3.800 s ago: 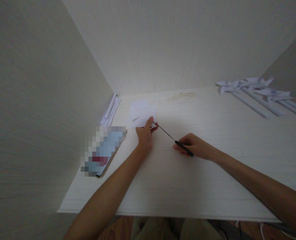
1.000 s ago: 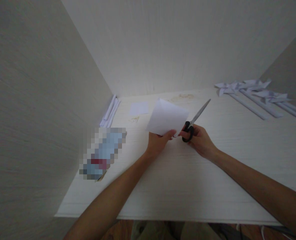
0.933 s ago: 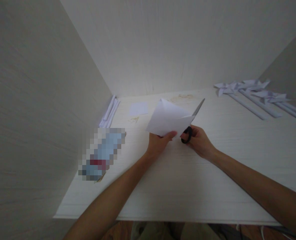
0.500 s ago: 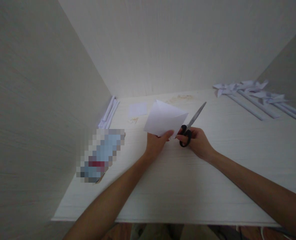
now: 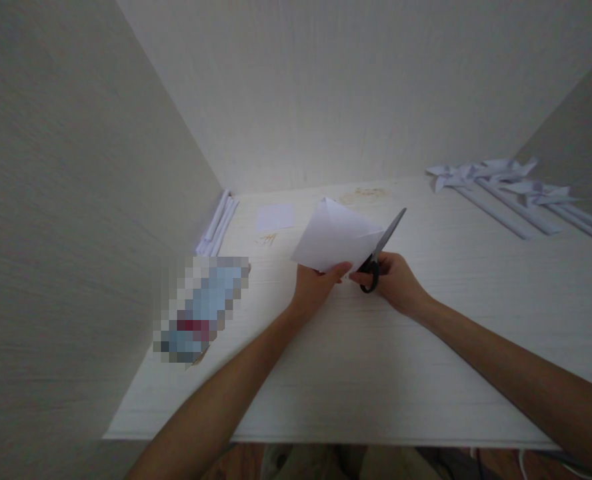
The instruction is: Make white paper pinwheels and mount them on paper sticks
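L hand [image 5: 315,285] pinches the near edge of a folded white paper sheet [image 5: 333,235], thumb on top, sheet lifted off the table [image 5: 426,347] and tilted up toward the far wall. R hand [image 5: 395,283] is closed round the black handles of the scissors [image 5: 379,252], fingers through the loops. Blades point far-right and up, running along the sheet's right edge; can't tell if they're cutting into it or just beside it. Both hands close together, nearly touching, above table centre.

Far-left on the table: small white paper square [image 5: 275,217] lying flat, w/ a few tiny tan bits [image 5: 268,239] just near of it. Bundle of white rolled paper sticks [image 5: 217,224] lies along the left wall. Near of that, a blurred-out flat item [image 5: 201,308], blue-white w/ a red patch. Far-right: approx 3 white paper pinwheels [image 5: 506,179] on sticks, lying flat, well apart from the hands.
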`<state>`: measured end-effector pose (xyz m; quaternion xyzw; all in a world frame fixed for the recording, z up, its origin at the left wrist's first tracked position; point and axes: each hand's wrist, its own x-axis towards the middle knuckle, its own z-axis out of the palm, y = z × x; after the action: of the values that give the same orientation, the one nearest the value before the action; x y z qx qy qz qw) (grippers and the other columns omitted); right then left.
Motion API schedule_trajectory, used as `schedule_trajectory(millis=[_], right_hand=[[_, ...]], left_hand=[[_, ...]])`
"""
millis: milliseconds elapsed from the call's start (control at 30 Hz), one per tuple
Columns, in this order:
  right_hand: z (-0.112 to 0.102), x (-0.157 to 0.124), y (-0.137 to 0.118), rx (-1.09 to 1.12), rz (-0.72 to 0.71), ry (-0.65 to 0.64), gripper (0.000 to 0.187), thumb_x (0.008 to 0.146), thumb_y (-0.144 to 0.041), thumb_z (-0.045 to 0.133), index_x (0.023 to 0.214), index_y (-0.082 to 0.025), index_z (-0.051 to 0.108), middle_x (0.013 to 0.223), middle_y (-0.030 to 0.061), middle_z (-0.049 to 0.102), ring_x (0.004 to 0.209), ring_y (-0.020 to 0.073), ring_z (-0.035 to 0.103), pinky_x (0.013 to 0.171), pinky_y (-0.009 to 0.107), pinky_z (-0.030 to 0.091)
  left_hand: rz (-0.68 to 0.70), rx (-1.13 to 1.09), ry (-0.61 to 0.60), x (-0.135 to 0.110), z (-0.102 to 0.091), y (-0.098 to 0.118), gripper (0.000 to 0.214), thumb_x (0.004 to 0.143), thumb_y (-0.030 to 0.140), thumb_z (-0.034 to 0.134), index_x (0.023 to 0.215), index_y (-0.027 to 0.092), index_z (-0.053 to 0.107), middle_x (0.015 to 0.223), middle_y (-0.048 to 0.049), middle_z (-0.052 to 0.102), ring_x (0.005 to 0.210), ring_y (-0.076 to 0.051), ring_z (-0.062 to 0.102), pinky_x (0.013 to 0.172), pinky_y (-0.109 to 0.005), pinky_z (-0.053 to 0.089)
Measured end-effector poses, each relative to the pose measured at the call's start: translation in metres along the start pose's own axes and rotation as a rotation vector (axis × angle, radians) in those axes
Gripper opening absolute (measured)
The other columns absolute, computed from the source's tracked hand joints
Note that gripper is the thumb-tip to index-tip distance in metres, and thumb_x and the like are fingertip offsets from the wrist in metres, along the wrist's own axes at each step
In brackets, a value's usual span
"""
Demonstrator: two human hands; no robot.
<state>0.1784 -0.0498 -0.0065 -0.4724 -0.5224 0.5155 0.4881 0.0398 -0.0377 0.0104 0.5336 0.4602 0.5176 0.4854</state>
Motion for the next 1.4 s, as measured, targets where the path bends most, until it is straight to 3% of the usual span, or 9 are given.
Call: schedule_trajectory(millis=[333, 533, 667, 767, 833, 900, 1033, 1267, 1400], right_hand=[[0.002, -0.002, -0.003, 0.000, 0.012, -0.029, 0.024, 0.050, -0.029, 0.072, 0.065, -0.015, 0.059, 0.060, -0.0006, 0.060, 0.054, 0.0104, 0.054, 0.053, 0.025, 0.044], [-0.006, 0.008, 0.002, -0.124, -0.015, 0.048, 0.025, 0.057, -0.032, 0.067, 0.071, -0.015, 0.056, 0.064, 0.0010, 0.059, 0.055, 0.0106, 0.053, 0.051, 0.024, 0.042], [-0.033, 0.018, 0.005, -0.426, -0.063, 0.093, 0.016, 0.068, -0.027, 0.057, 0.078, -0.014, 0.053, 0.070, 0.0053, 0.062, 0.061, 0.0142, 0.056, 0.053, 0.025, 0.042], [-0.060, 0.022, 0.003, -0.822, -0.203, 0.257, 0.010, 0.072, -0.019, 0.051, 0.081, -0.015, 0.053, 0.074, 0.0070, 0.062, 0.065, 0.0176, 0.057, 0.057, 0.027, 0.041], [-0.075, 0.023, 0.000, -1.045, -0.222, 0.341, 0.014, 0.073, -0.020, 0.050, 0.085, -0.014, 0.053, 0.074, 0.0089, 0.062, 0.065, 0.0200, 0.056, 0.055, 0.028, 0.039], [-0.087, 0.023, -0.002, -1.216, -0.212, 0.350, 0.015, 0.076, -0.023, 0.047, 0.085, -0.013, 0.054, 0.070, 0.0095, 0.061, 0.062, 0.0205, 0.055, 0.053, 0.028, 0.037], [-0.097, 0.023, 0.000, -1.449, -0.244, 0.253, 0.020, 0.078, -0.027, 0.046, 0.072, -0.014, 0.059, 0.069, 0.0095, 0.057, 0.058, 0.0181, 0.053, 0.052, 0.028, 0.036], [-0.093, 0.022, -0.002, -1.420, -0.199, 0.249, 0.017, 0.075, -0.026, 0.051, 0.078, -0.013, 0.062, 0.072, 0.0085, 0.060, 0.065, 0.0203, 0.055, 0.057, 0.029, 0.039], [-0.090, 0.020, -0.007, -1.398, -0.199, 0.174, 0.016, 0.075, -0.022, 0.051, 0.080, -0.013, 0.063, 0.075, 0.0094, 0.060, 0.068, 0.0205, 0.055, 0.060, 0.029, 0.040]], left_hand=[[-0.004, -0.004, 0.018, 0.001, -0.002, -0.001, 0.014, 0.055, 0.023, 0.067, 0.053, 0.015, 0.056, 0.051, 0.0004, 0.057, 0.043, -0.009, 0.051, 0.042, -0.021, 0.044], [-0.044, -0.059, 0.214, 0.015, -0.011, -0.010, 0.029, 0.052, 0.030, 0.069, 0.075, 0.015, 0.059, 0.070, -0.0031, 0.062, 0.055, -0.012, 0.054, 0.042, -0.021, 0.043], [-0.067, -0.125, 0.253, 0.020, -0.016, -0.014, 0.034, 0.052, 0.029, 0.070, 0.080, 0.016, 0.057, 0.074, -0.0033, 0.061, 0.058, -0.011, 0.054, 0.043, -0.020, 0.042], [-0.075, -0.126, 0.238, 0.021, -0.017, -0.015, 0.031, 0.051, 0.029, 0.070, 0.076, 0.016, 0.058, 0.072, -0.0033, 0.060, 0.057, -0.011, 0.053, 0.043, -0.020, 0.041], [-0.072, -0.121, 0.210, 0.021, -0.017, -0.015, 0.030, 0.051, 0.029, 0.070, 0.075, 0.016, 0.059, 0.071, -0.0032, 0.060, 0.057, -0.011, 0.053, 0.043, -0.020, 0.041], [-0.069, -0.105, 0.178, 0.021, -0.017, -0.014, 0.026, 0.052, 0.030, 0.069, 0.072, 0.016, 0.059, 0.069, -0.0029, 0.060, 0.057, -0.011, 0.053, 0.043, -0.020, 0.041], [-0.064, -0.059, 0.138, 0.019, -0.016, -0.013, 0.025, 0.053, 0.029, 0.069, 0.071, 0.015, 0.059, 0.068, -0.0027, 0.061, 0.054, -0.011, 0.052, 0.043, -0.021, 0.042], [-0.058, -0.019, 0.077, 0.018, -0.016, -0.015, 0.022, 0.053, 0.029, 0.068, 0.065, 0.014, 0.057, 0.066, -0.0033, 0.061, 0.050, -0.010, 0.051, 0.042, -0.021, 0.042], [-0.050, -0.016, 0.066, 0.018, -0.017, -0.015, 0.020, 0.054, 0.028, 0.068, 0.063, 0.014, 0.056, 0.067, -0.0034, 0.061, 0.051, -0.010, 0.051, 0.042, -0.020, 0.042]])
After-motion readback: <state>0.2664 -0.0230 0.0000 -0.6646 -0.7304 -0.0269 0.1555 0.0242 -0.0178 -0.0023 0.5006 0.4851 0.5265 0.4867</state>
